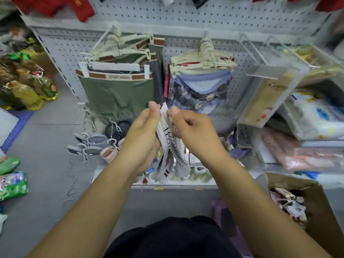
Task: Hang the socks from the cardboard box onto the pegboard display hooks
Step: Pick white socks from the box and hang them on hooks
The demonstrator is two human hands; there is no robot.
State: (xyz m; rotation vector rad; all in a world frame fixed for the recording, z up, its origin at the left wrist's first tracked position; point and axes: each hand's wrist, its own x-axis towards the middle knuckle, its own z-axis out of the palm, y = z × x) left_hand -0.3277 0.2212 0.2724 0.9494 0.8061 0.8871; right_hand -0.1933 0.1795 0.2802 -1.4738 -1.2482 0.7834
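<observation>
Shop aisle, grey floor. Grey pegboard (186, 17) fills the 12 o'clock wall, wire display hooks (249, 47) projecting from it. Olive briefs (115, 95) on hangers at 11 o'clock; floral garments (199, 94) at 12 to 1 o'clock. Cardboard box (316, 207) at 4 o'clock, packed goods inside. At centre, bundle of striped socks (171, 146) hanging downward, clear of any hook. Left hand (143, 135) grasps the bundle; right hand (191, 131) pinches its white top tag (164, 108).
</observation>
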